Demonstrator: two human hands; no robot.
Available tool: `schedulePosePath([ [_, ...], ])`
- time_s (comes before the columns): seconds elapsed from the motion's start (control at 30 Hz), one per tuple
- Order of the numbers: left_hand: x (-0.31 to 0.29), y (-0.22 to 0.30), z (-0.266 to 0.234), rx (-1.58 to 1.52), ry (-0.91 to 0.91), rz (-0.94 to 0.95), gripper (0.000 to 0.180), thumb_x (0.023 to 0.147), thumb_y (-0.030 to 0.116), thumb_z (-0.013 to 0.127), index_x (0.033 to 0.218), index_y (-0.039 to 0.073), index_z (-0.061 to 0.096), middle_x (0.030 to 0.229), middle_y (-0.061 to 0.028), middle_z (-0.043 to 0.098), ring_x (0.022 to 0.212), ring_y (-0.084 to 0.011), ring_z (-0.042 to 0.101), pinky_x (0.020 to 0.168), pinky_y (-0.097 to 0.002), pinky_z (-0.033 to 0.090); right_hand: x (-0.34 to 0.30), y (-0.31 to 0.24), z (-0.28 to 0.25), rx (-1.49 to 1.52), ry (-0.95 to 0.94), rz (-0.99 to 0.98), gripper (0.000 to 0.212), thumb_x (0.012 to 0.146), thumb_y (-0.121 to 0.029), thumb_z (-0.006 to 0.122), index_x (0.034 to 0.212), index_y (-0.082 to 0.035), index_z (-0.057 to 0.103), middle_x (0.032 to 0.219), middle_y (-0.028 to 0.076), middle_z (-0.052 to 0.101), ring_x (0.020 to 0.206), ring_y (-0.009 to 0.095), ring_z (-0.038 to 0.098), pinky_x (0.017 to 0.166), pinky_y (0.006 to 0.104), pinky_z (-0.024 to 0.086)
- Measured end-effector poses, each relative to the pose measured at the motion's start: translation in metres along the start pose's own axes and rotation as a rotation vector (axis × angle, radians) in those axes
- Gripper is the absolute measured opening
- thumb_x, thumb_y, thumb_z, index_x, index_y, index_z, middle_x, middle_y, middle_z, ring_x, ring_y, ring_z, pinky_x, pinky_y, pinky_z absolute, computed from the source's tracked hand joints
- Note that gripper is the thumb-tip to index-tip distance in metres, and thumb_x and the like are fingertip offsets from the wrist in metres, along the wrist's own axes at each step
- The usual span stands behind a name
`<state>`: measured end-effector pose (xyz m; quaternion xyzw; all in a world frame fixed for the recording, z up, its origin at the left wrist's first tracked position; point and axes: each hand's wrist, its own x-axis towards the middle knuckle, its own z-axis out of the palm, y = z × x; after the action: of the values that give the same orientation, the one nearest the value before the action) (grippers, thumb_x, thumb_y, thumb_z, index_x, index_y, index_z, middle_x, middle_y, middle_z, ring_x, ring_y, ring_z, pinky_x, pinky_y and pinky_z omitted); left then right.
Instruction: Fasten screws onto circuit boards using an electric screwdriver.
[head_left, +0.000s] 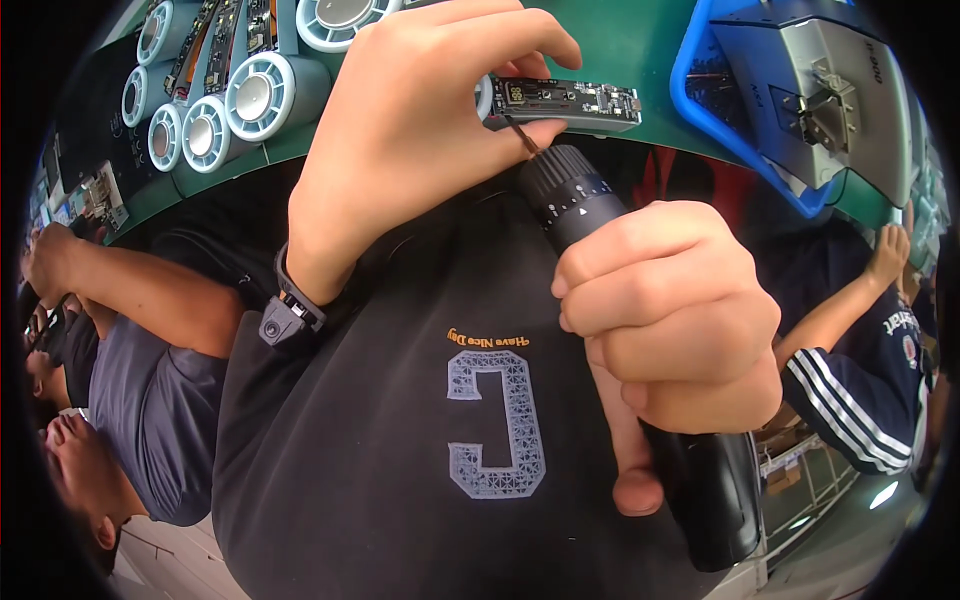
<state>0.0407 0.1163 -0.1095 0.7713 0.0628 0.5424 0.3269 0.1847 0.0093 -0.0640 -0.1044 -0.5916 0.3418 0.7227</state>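
My left hand [400,130] is closed around a small device with a round pale-blue end, mostly hidden by the fingers. Its narrow handle carries an exposed circuit board [575,97] with a small display. In my right hand [680,310] is a black electric screwdriver [565,185], gripped in a fist with the thumb along its body. The thin bit points up and left to the board's edge beside my left thumb. Whether it sits in a screw cannot be made out. A black strap with a small camera [285,318] is on my left wrist.
Several pale-blue round housings [262,95] with exposed boards stand at the upper left on the green table mat [625,45]. A blue tray [690,85] holding a grey machine [800,90] is at the upper right. Other people's arms [150,290] show on both sides.
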Motion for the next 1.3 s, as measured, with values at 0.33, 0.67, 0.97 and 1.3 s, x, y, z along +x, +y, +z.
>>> schedulePosePath([
  [0.33,-0.001,-0.011,0.009,-0.106,0.066,0.013,0.031,0.075,-0.001,0.086,0.103,-0.001,0.073,0.091,-0.0132,0.072,0.083,-0.0251,0.076,0.075,-0.0317,0.06,0.007,-0.005,-0.014,0.05,-0.034,0.054,0.062,0.092,-0.05,0.083,0.069,-0.006,0.046,0.071,0.01,0.059,0.053,0.023,0.063,0.047,0.0391,0.058],
  [0.67,0.003,-0.007,-0.001,-0.072,0.04,0.05,0.031,0.076,-0.001,0.087,0.104,-0.001,0.074,0.092,-0.013,0.072,0.084,-0.0246,0.076,0.076,-0.0312,0.06,0.009,0.006,-0.02,0.119,-0.079,0.051,0.052,0.088,-0.04,0.086,0.082,0.0,0.053,0.074,0.013,0.058,0.052,0.025,0.059,0.049,0.0422,0.057],
  [0.97,0.027,0.042,-0.004,0.273,-0.299,-0.664,0.036,0.07,-0.002,0.089,0.103,0.0,0.076,0.089,-0.0089,0.07,0.083,-0.0217,0.072,0.074,-0.032,0.057,0.011,0.014,-0.003,-0.009,0.039,0.158,0.052,0.054,-0.037,0.079,0.066,0.005,0.051,0.067,0.016,0.051,0.05,0.025,0.048,0.044,0.0362,0.038],
  [1.3,0.021,0.051,-0.018,0.309,-0.304,-0.624,0.033,0.068,0.0,0.09,0.098,0.002,0.076,0.085,-0.0076,0.067,0.079,-0.0239,0.07,0.07,-0.0329,0.055,0.014,-0.012,-0.005,-0.054,-0.08,0.016,0.056,0.091,-0.049,0.082,0.081,-0.004,0.051,0.072,0.011,0.057,0.049,0.022,0.059,0.047,0.0383,0.058],
])
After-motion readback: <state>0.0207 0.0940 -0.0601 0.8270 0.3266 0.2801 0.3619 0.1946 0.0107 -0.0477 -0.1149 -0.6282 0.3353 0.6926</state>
